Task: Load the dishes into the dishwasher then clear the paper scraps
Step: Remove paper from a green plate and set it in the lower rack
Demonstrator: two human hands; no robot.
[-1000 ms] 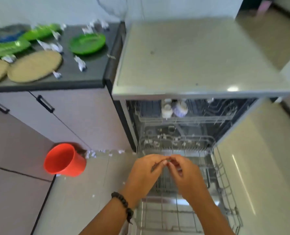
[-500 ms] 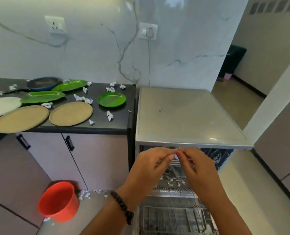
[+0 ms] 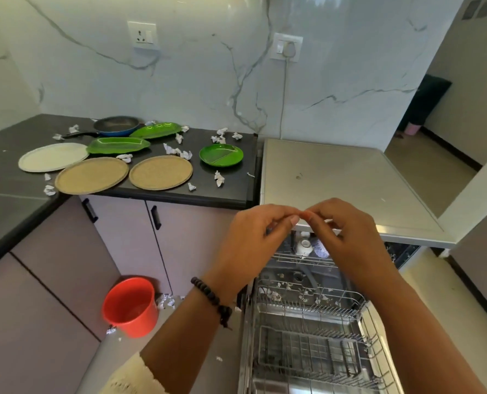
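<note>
My left hand and my right hand are raised in front of the open dishwasher, fingers curled, their fingertips touching each other. Nothing shows between them. The lower rack is pulled out below my hands with no dishes in it. A white cup sits in the upper rack. On the black counter at left lie two tan plates, a white plate, a round green plate, two green leaf-shaped trays and a pan. Paper scraps are scattered among them.
A red bucket stands on the floor against the cabinet doors, with more crumpled scraps of paper beside it. Small white bits lie along the rack's back edge. A doorway opens at the right.
My view has tilted up from the rack to the counter and wall. Both hands have risen with it and stay joined at the fingertips.
</note>
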